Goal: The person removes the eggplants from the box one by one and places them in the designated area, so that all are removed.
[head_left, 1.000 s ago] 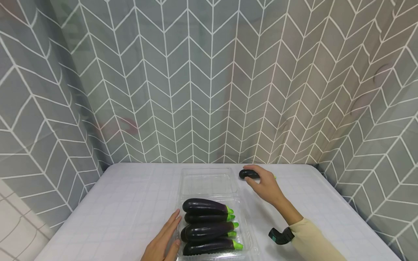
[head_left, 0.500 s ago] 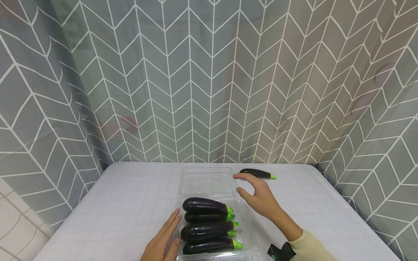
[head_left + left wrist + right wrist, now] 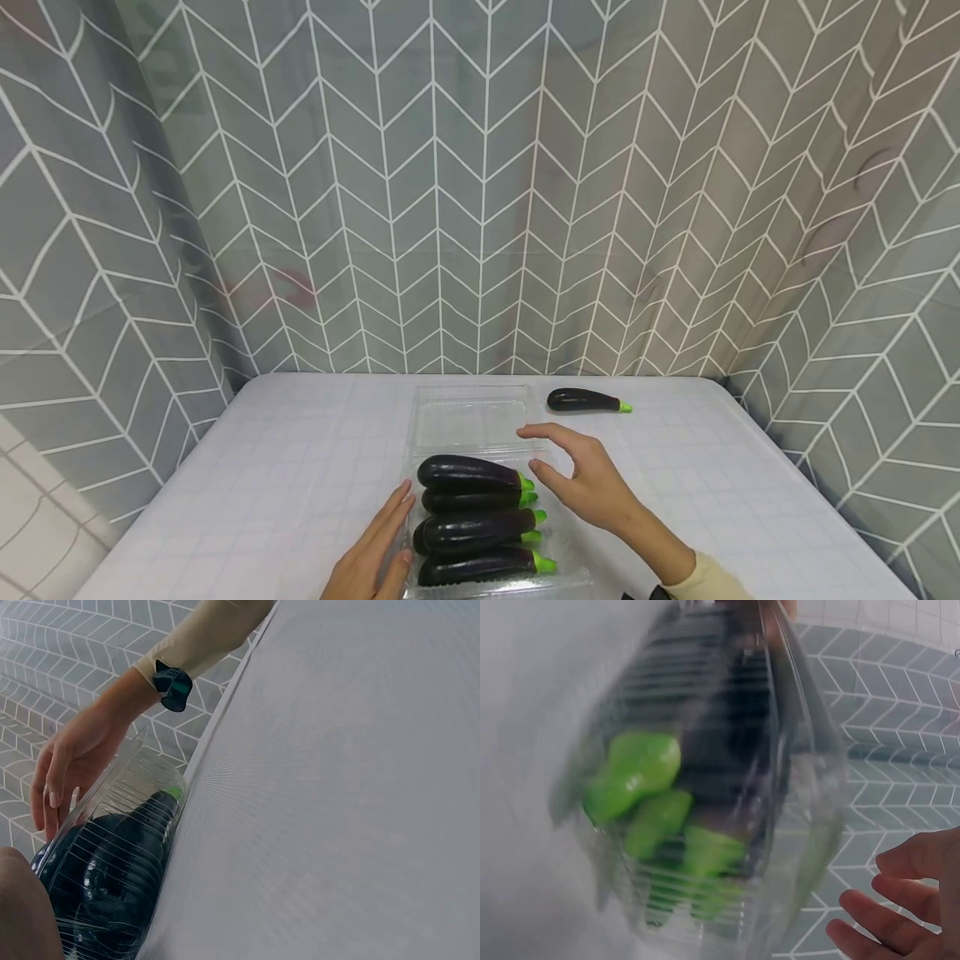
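Note:
Several dark purple eggplants (image 3: 480, 533) with green stem ends lie side by side in a clear plastic clamshell box (image 3: 573, 542), its lid (image 3: 472, 421) laid back flat behind it. One more eggplant (image 3: 583, 400) lies alone on the table at the back right. My left hand (image 3: 371, 546) rests against the box's left side, fingers straight. Above the box's right edge my right hand (image 3: 581, 475) hovers, thumb and fingers spread apart, holding nothing. In the right wrist view the green stems (image 3: 641, 761) show blurred through the box wall, beside the loosely bent right fingers (image 3: 885, 922).
A white cloth covers the table (image 3: 315, 450). A grey curtain (image 3: 480, 208) with white chevron lines rises at the back and sides. White floor tiles (image 3: 45, 517) show at the lower left. The right wrist wears a dark strap (image 3: 172, 686).
My right hand has let go of the lone eggplant at the back and come left and nearer, over the box's right edge. The left hand has stayed in place.

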`<state>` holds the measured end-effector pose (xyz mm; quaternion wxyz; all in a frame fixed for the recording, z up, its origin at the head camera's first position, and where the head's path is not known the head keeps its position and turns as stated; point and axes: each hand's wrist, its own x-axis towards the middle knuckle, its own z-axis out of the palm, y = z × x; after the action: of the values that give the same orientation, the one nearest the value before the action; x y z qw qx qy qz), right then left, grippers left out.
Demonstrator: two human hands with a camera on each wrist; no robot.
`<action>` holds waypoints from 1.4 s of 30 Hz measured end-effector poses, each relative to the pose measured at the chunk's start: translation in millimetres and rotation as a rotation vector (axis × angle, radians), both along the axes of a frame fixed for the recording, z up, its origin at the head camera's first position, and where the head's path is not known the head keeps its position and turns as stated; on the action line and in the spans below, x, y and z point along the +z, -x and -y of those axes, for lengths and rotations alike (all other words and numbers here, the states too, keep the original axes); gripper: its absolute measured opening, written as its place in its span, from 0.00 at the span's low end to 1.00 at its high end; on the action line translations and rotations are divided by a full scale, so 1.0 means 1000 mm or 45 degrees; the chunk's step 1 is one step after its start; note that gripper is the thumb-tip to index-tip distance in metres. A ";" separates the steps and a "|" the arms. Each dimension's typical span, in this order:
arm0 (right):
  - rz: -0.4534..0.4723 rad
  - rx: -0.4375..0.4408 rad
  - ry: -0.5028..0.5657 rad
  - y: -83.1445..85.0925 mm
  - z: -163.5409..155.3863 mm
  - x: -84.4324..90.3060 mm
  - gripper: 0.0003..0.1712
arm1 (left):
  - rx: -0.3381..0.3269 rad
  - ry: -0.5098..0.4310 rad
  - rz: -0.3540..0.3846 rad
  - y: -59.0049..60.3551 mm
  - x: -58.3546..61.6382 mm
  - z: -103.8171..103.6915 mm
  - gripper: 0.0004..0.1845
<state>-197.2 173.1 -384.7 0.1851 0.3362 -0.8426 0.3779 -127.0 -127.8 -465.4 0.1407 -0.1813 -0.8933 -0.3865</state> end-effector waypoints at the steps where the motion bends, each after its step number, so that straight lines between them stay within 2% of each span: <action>1: 0.017 -0.001 -0.009 -0.001 0.001 -0.001 0.20 | 0.002 0.011 -0.009 0.000 0.000 0.000 0.30; 3: 0.041 0.009 -0.024 -0.004 0.003 -0.003 0.20 | 0.009 0.033 -0.033 0.001 0.000 0.000 0.29; 5: 0.060 0.021 -0.026 -0.007 0.005 -0.005 0.22 | 0.012 0.039 -0.015 0.001 0.000 0.000 0.30; 11: 0.035 0.113 -0.013 -0.014 0.010 -0.011 0.23 | 0.008 0.064 0.089 0.001 0.001 0.001 0.31; 14: 0.053 0.161 -0.007 -0.016 0.012 -0.015 0.23 | -0.004 0.062 0.045 0.003 -0.001 0.001 0.31; 18: 0.073 0.239 -0.012 -0.018 0.014 -0.020 0.23 | -0.006 0.071 -0.100 0.006 -0.004 0.001 0.30; 20: 0.072 0.274 -0.013 -0.018 0.015 -0.024 0.23 | 0.000 0.064 -0.100 0.006 -0.004 0.001 0.30; 24: 0.017 0.313 0.003 -0.019 0.019 -0.027 0.25 | -0.019 0.012 0.025 0.004 -0.003 0.002 0.31; 27: -0.056 0.337 0.028 -0.023 0.024 -0.023 0.27 | -0.024 0.014 0.076 0.003 -0.002 0.002 0.32; 30: -0.111 0.363 0.055 -0.028 0.027 -0.016 0.27 | -0.013 0.041 0.013 0.003 -0.002 0.001 0.32; 34: -0.102 0.356 0.056 -0.035 0.030 -0.007 0.28 | -0.003 0.048 -0.012 0.001 -0.003 0.000 0.33; 37: -0.065 0.350 0.044 -0.037 0.030 -0.004 0.27 | -0.002 0.050 0.015 -0.001 -0.004 0.000 0.34; 42: -0.022 0.438 0.046 -0.035 0.031 -0.007 0.22 | -0.014 0.051 0.034 -0.001 -0.003 0.000 0.34</action>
<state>-162.2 142.3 -391.4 0.1311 0.4752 -0.7641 0.4161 -125.7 -128.3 -468.5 0.1229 -0.1836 -0.9017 -0.3718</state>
